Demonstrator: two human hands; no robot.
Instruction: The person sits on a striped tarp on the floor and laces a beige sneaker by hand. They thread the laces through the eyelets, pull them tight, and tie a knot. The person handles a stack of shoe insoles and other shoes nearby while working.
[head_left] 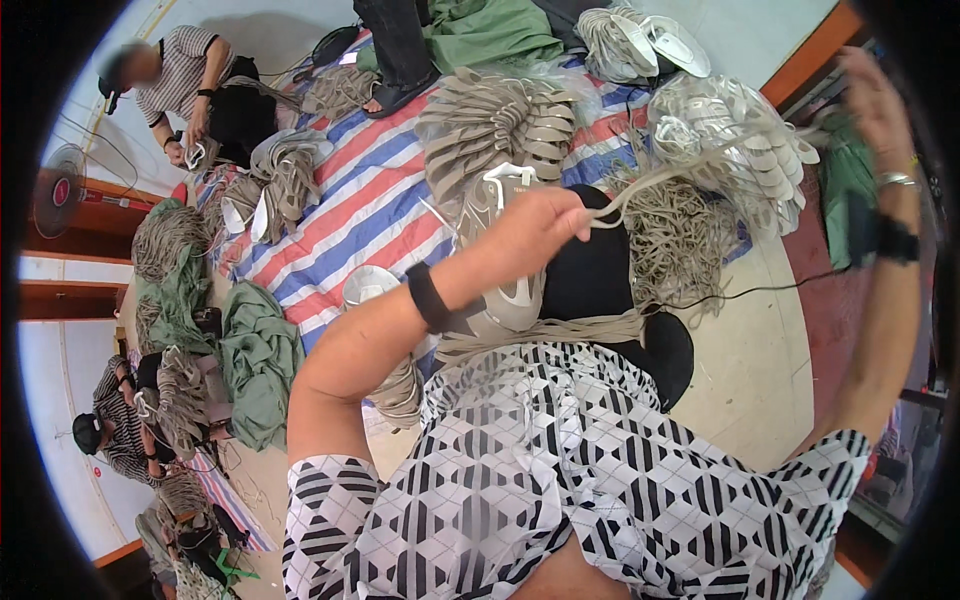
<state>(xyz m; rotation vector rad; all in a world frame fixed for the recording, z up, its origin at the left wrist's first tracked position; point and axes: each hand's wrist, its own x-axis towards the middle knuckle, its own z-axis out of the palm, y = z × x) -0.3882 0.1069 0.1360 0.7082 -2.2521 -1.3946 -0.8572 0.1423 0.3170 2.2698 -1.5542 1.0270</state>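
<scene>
My left hand (545, 222) is closed, thumb and fingers pinching a beige shoelace (655, 182). From there the lace stretches in a loose curve towards my right hand (878, 110), raised at the far right. That hand is smeared by motion, so its grip on the lace does not show. Under my left hand and wrist lies a beige shoe upper (515, 300) with white trim, partly hidden by the arm. It rests beside my black-clad leg (590, 265). More beige laces (540, 335) lie across my lap.
A large pile of loose laces (680, 235) lies right of my leg. Stacked beige uppers (500, 125) rest ahead on a striped sheet (350, 215), with bagged white-lined uppers (735, 130) at right. A person (190, 90) works at upper left. A black cable (755, 290) crosses the floor.
</scene>
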